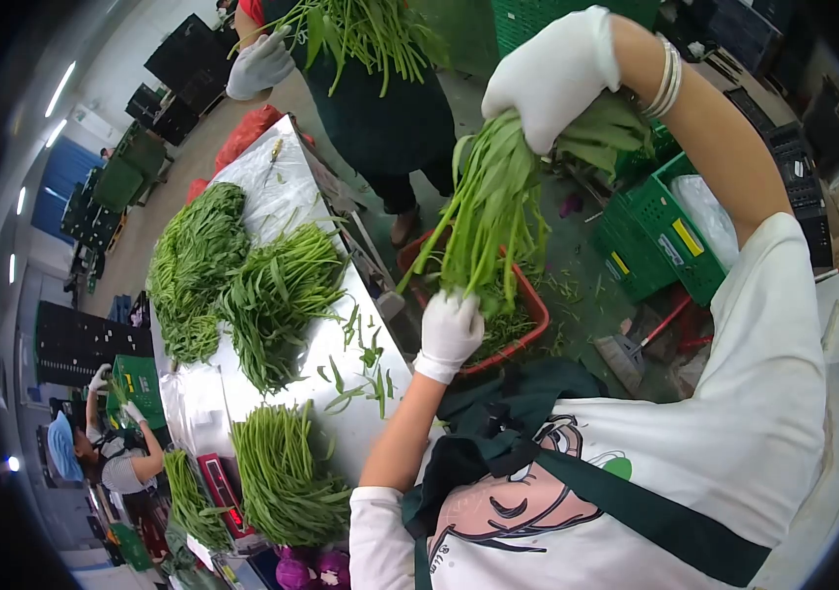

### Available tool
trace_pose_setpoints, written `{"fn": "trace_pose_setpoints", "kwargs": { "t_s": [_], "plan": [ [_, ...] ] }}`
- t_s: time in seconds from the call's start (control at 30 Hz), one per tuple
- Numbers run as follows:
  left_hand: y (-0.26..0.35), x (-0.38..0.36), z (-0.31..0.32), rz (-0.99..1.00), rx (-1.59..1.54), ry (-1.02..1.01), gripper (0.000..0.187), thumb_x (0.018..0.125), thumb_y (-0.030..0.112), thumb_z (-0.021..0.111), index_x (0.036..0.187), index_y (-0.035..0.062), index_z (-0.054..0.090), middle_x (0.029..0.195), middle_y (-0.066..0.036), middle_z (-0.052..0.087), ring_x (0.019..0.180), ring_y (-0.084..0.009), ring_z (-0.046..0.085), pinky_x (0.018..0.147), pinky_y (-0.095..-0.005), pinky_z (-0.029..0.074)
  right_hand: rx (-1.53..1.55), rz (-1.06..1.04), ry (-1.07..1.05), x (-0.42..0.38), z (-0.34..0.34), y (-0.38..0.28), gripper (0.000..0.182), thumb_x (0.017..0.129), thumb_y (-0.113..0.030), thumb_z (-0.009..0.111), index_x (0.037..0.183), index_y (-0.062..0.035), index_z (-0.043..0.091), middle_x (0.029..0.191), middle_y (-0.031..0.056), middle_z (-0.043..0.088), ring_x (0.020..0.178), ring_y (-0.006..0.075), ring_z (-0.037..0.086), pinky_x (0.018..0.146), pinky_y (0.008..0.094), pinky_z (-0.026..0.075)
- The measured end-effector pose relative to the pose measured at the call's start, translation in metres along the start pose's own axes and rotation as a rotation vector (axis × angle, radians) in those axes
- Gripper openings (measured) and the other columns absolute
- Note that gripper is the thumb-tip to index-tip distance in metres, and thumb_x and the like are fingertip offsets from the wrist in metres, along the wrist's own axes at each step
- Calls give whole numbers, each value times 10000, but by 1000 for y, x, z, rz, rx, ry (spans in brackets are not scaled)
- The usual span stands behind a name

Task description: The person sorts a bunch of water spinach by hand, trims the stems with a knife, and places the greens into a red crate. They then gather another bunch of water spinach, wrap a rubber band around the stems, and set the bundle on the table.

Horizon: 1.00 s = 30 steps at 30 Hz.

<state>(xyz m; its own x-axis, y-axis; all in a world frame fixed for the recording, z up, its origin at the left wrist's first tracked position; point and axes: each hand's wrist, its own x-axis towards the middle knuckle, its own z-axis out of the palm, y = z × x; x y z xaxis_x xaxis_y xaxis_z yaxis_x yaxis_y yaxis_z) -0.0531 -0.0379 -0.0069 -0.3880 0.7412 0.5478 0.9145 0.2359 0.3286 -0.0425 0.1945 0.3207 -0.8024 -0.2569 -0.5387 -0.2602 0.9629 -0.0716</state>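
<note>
My right hand (557, 84), in a white glove with bangles at the wrist, grips a bunch of water spinach (498, 206) from above. Its leaves stick out to the right of the hand and its stems hang down. My left hand (452, 334), also gloved, is closed at the lower ends of the stems; the fingertips are partly hidden. Below the bunch stands a red tub (534, 320) with green scraps inside. To the left, a metal table (360, 433) bears a leafy heap (198, 256), a second pile (282, 285) and a stack with aligned stems (287, 477).
Across from me a person in a dark apron (370, 118) holds more greens (365, 34). Green crates (675, 231) and a dustpan (626, 359) are on the right. A red scale (220, 492) and purple cabbages (296, 570) are at lower left. Another person (124, 452) works farther off.
</note>
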Motion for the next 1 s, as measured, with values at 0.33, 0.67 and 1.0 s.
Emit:
{"fn": "trace_pose_setpoints", "kwargs": {
  "t_s": [0.33,0.67,1.0],
  "plan": [
    [-48,-47,34,-575,-511,-19,541,806,122,637,1312,47,458,1305,-166,478,1236,-287,441,1035,-334,328,157,-88,119,-17,-3,0,415,728,-152,621,1091,43,567,968,187,635,898,245,587,804,330,451],
    [12,77,-40,-436,-2407,32,451,899,249,558,1291,50,460,1264,-146,498,978,-258,544,746,-356,491,254,-94,188,16,24,21,478,667,-107,645,1124,13,572,880,87,646,770,166,584,715,299,486],
    [-14,-5,-56,-913,-1862,377,388,876,296,542,1187,64,526,1086,-124,588,892,-235,605,738,-330,530,476,-289,220,20,50,48,429,718,-108,677,1112,31,583,933,72,658,825,122,580,768,260,481]
  ]
}}
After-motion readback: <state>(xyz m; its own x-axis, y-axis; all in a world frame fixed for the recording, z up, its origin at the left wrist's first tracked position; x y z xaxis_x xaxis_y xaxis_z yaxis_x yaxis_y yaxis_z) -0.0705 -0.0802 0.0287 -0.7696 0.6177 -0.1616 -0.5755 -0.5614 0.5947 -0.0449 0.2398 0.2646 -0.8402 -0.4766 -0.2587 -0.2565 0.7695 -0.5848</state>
